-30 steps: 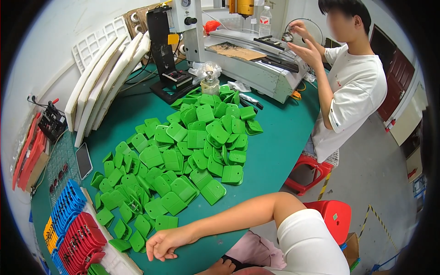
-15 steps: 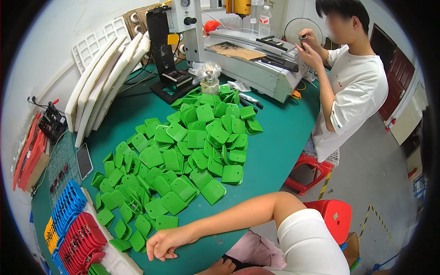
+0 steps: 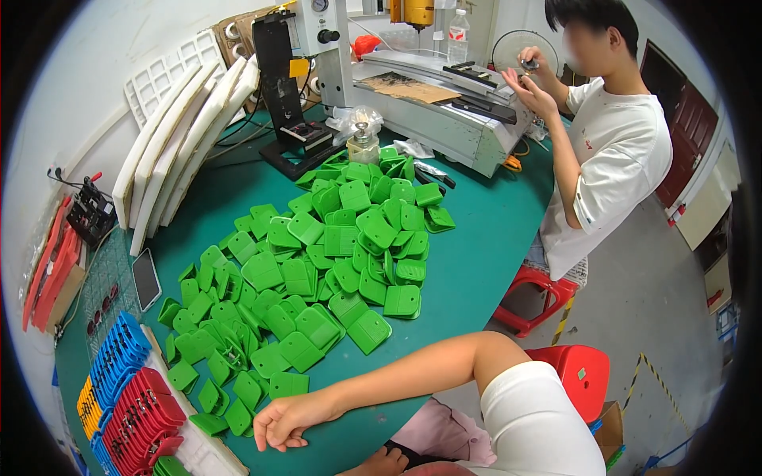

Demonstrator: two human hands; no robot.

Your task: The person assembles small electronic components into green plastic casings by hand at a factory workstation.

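My right hand (image 3: 290, 419) rests on the green table top (image 3: 484, 238) with its fingers loosely curled and nothing visible in them. Just beyond it spreads a large heap of green plastic clips (image 3: 317, 262), flat rounded plates with a small hole, many in folded pairs. The nearest clips lie right beside my knuckles. Low at the bottom edge, over my lap, part of my left hand (image 3: 384, 462) shows in shadow; its grip is hard to make out. Left of the heap, rows of blue clips (image 3: 119, 349) and red clips (image 3: 143, 420) with metal parts stand packed together.
A phone (image 3: 146, 279) lies at the left. White foam boards (image 3: 186, 143) lean behind it, beside a black press stand (image 3: 278, 87). A glass jar (image 3: 363, 144) stands behind the heap. At the right a co-worker (image 3: 611, 151) handles a small dark object near a red stool (image 3: 536, 301).
The co-worker's hands have shifted slightly, and the fingers of one now stretch out flatter. My own hands and the green clips stay where they were.
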